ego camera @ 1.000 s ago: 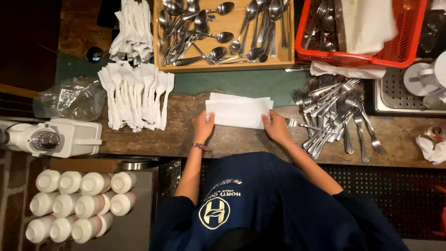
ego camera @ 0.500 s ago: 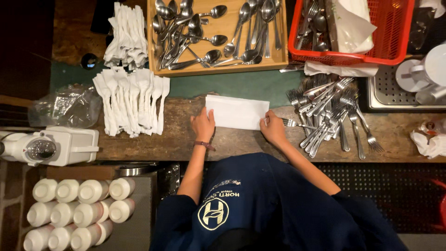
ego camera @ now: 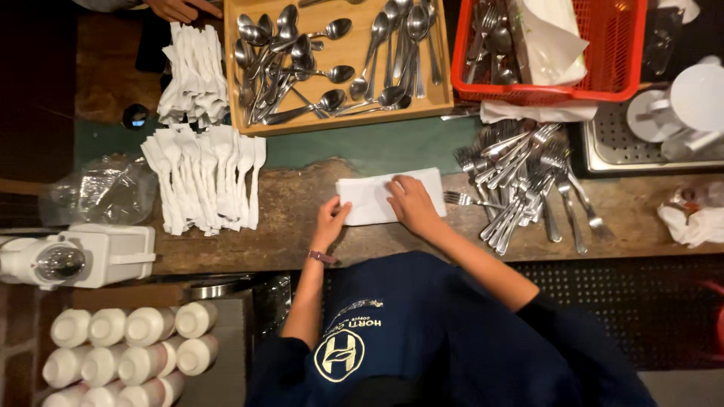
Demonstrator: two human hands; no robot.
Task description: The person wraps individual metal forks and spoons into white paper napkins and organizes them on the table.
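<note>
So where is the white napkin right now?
In the head view the white napkin lies flat on the wooden counter, under both hands: left hand at its near-left corner, right hand on top, just left of the pile of forks.

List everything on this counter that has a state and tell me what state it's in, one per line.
White napkin: flat on the counter, partly folded, under both hands.
Left hand: pressing the napkin's left edge.
Right hand: flat on the napkin.
Wooden tray: holding loose spoons.
Red basket: holding cutlery and white cloth.
Forks: piled loose.
Rolled napkins: finished, laid in a row.
</note>
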